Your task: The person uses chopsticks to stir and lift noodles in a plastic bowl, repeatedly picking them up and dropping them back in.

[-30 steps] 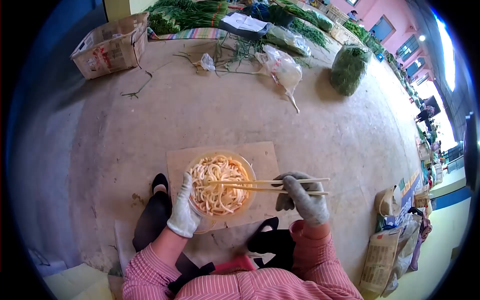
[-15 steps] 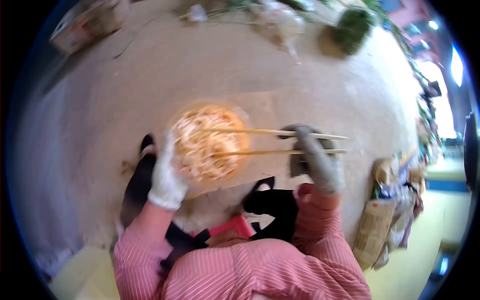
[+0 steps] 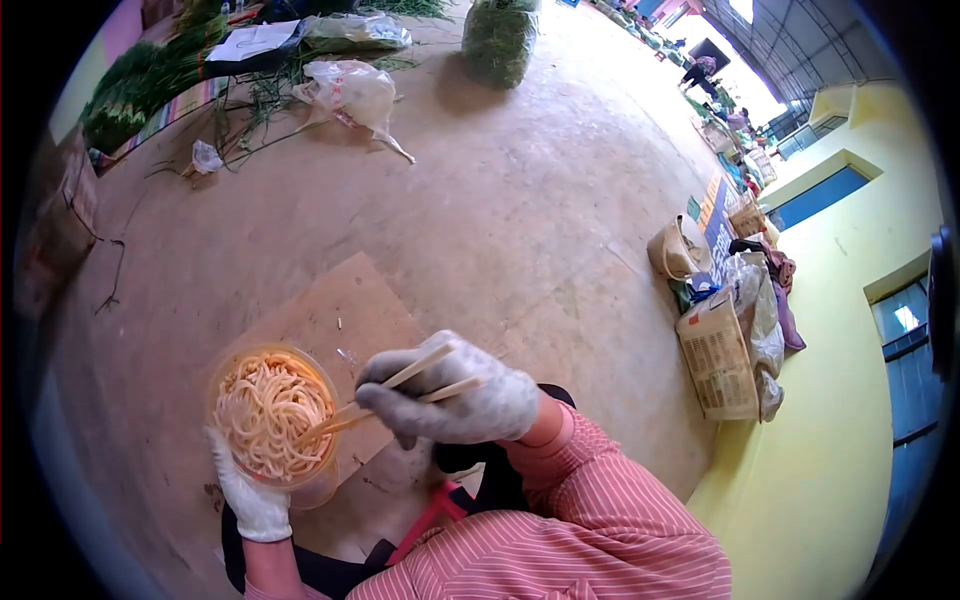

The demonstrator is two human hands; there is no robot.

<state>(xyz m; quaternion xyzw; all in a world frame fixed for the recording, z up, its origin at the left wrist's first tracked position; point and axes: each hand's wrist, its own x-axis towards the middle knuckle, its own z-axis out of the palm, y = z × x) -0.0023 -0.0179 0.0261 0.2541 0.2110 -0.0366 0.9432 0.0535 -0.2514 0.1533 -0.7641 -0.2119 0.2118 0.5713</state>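
Note:
My left hand [image 3: 255, 502], in a white glove, grips the lower left rim of a round clear plastic bowl [image 3: 216, 378]. Pale noodles [image 3: 268, 415] in reddish-orange sauce fill the bowl. My right hand [image 3: 455, 390], in a soiled grey-white glove, is closed around a pair of wooden chopsticks [image 3: 345, 414]. Their tips are together in the noodles at the bowl's right side. The fingers of my left hand under the bowl are hidden. Part of another clear plastic rim [image 3: 318, 490] shows beneath the bowl.
A flat cardboard sheet [image 3: 365, 290] lies on the concrete floor beyond the bowl. Plastic bags [image 3: 355, 95] and bundled greens [image 3: 500, 45] lie farther off. A cardboard box [image 3: 718, 365] and a beige bucket [image 3: 680, 247] stand by the yellow wall on the right.
The view has swung to the right. The chopsticks, spread wide apart before, now have their tips together in the noodles, and my right hand is closer to the bowl.

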